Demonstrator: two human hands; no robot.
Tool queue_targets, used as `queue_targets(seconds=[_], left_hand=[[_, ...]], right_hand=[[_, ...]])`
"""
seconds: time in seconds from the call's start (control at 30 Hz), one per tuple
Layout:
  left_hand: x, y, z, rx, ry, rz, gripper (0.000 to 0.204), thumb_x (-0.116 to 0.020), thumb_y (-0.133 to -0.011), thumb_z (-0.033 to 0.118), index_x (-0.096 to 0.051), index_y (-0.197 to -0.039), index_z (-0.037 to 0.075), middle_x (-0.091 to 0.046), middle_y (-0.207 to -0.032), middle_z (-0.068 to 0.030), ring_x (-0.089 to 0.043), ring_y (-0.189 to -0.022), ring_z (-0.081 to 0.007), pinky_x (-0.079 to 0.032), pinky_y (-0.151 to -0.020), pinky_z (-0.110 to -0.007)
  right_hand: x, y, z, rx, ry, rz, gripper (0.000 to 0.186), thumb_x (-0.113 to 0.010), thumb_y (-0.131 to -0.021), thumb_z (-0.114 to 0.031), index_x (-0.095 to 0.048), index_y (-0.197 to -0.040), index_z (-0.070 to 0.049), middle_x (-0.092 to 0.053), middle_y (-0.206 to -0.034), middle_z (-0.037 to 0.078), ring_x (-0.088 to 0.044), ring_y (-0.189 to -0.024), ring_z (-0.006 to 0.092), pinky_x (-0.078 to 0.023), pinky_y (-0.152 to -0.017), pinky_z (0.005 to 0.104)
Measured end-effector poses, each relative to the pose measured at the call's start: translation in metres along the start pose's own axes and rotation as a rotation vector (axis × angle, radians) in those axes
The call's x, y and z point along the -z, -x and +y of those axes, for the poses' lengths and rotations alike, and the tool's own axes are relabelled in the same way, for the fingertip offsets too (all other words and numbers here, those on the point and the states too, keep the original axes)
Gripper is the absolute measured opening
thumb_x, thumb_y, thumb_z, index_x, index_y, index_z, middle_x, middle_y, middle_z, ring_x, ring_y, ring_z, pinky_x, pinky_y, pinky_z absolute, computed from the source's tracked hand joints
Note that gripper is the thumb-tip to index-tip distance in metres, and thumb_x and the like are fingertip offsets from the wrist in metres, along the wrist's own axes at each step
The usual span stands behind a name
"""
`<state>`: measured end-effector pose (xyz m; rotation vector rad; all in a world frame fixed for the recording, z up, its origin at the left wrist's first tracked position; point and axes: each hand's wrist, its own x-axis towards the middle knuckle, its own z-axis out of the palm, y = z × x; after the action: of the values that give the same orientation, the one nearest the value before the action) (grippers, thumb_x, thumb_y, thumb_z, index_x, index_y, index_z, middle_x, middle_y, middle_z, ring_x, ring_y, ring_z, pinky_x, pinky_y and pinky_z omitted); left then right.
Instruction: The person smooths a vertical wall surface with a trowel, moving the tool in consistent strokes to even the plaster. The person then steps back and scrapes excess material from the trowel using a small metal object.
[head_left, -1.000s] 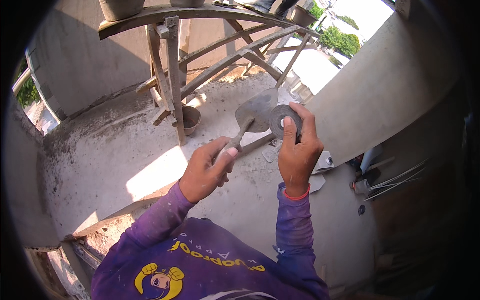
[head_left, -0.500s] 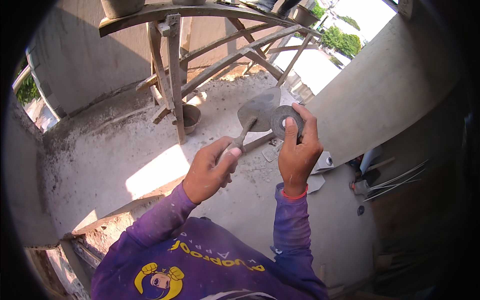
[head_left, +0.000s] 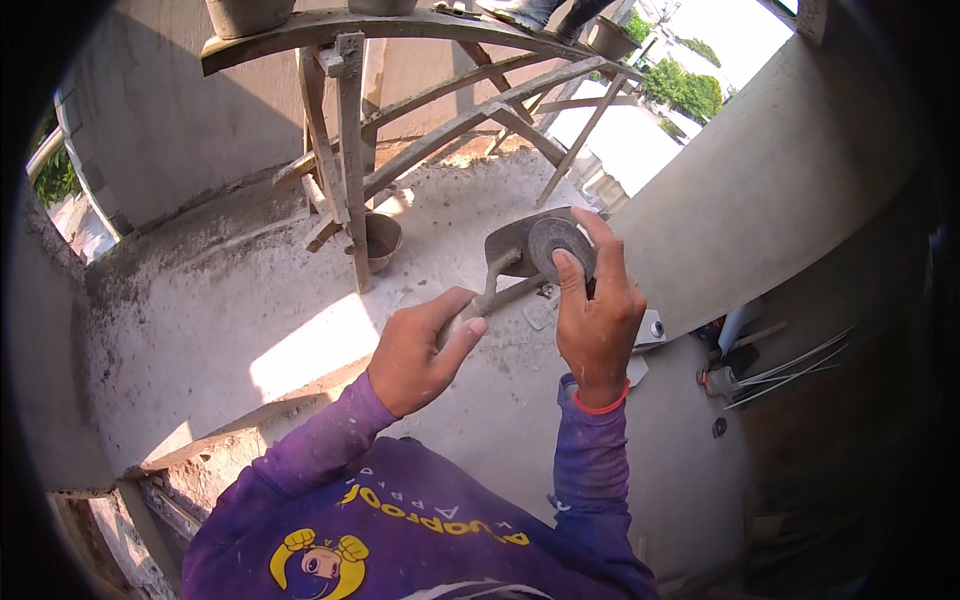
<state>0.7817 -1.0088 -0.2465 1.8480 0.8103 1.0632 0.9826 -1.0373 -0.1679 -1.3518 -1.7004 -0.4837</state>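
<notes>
My left hand [head_left: 425,355] is closed around the handle of a metal trowel [head_left: 500,238], whose dark blade is tilted beyond it. My right hand [head_left: 595,340] grips a round, dark grey disc [head_left: 556,234] between thumb and fingers. The disc is at the right part of the trowel's blade, overlapping it; whether they touch is hard to tell.
A curved timber scaffold [head_left: 270,45] spans the top, bearing buckets and another person's shoes [head_left: 515,12]. A bucket [head_left: 383,240] sits by its leg on the concrete floor [head_left: 200,350]. A curved plastered wall [head_left: 760,180] rises right, above tools and thin rods [head_left: 785,375].
The trowel's blade has tipped and moved down, now looking darker and narrower. My right hand and the disc have shifted slightly down. My left hand is slightly lower.
</notes>
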Motion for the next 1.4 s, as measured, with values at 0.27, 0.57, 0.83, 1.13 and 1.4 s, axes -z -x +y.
queue_targets(seconds=[0.27,0.57,0.83,1.13,1.4], left_hand=[[0.001,-0.002,-0.003,-0.091,-0.146,0.024,0.028,-0.073,-0.102,0.026,-0.07,-0.121,0.005,-0.064,-0.072,-0.0179,-0.066,-0.065,-0.0369,-0.048,-0.061,-0.048],[0.002,-0.008,-0.006,-0.219,-0.228,0.03,0.027,-0.071,-0.102,0.026,-0.07,-0.119,0.005,-0.071,-0.084,-0.0179,-0.07,-0.077,-0.0426,-0.053,-0.068,-0.052],[0.003,-0.013,-0.003,-0.226,-0.287,-0.009,0.026,-0.071,-0.102,0.027,-0.07,-0.118,0.006,-0.072,-0.084,-0.0179,-0.071,-0.078,-0.0429,-0.053,-0.068,-0.053],[0.002,-0.015,-0.001,-0.206,-0.315,-0.017,0.026,-0.07,-0.102,0.028,-0.071,-0.117,0.006,-0.073,-0.084,-0.0184,-0.071,-0.077,-0.0434,-0.054,-0.069,-0.054],[0.002,-0.018,0.001,-0.172,-0.332,-0.072,0.027,-0.071,-0.102,0.029,-0.072,-0.118,0.008,-0.073,-0.085,-0.0181,-0.072,-0.08,-0.0429,-0.055,-0.07,-0.054]], right_hand=[[0.019,0.004,0.013,0.221,0.404,-0.225,0.037,-0.072,-0.092,-0.002,-0.073,-0.127,-0.013,-0.071,-0.087,0.004,-0.068,-0.061,0.0248,-0.049,-0.054,0.0379],[0.014,0.01,0.029,0.306,0.487,-0.126,0.04,-0.071,-0.086,0.001,-0.072,-0.123,-0.015,-0.056,-0.077,0.003,-0.055,-0.053,0.0235,-0.042,-0.05,0.0377],[0.016,0.01,0.028,0.219,0.496,-0.186,0.021,-0.077,-0.098,-0.011,-0.073,-0.119,-0.012,-0.07,-0.086,0.007,-0.067,-0.069,0.03,-0.049,-0.06,0.0405],[0.01,0.006,0.037,0.244,0.371,0.0,0.03,-0.072,-0.092,-0.004,-0.071,-0.12,-0.013,-0.061,-0.077,0.003,-0.057,-0.055,0.0251,-0.045,-0.054,0.0398],[0.015,0.005,0.033,0.182,0.457,-0.23,0.019,-0.072,-0.103,-0.012,-0.072,-0.123,-0.012,-0.072,-0.088,0.01,-0.067,-0.068,0.0348,-0.051,-0.06,0.0416]])
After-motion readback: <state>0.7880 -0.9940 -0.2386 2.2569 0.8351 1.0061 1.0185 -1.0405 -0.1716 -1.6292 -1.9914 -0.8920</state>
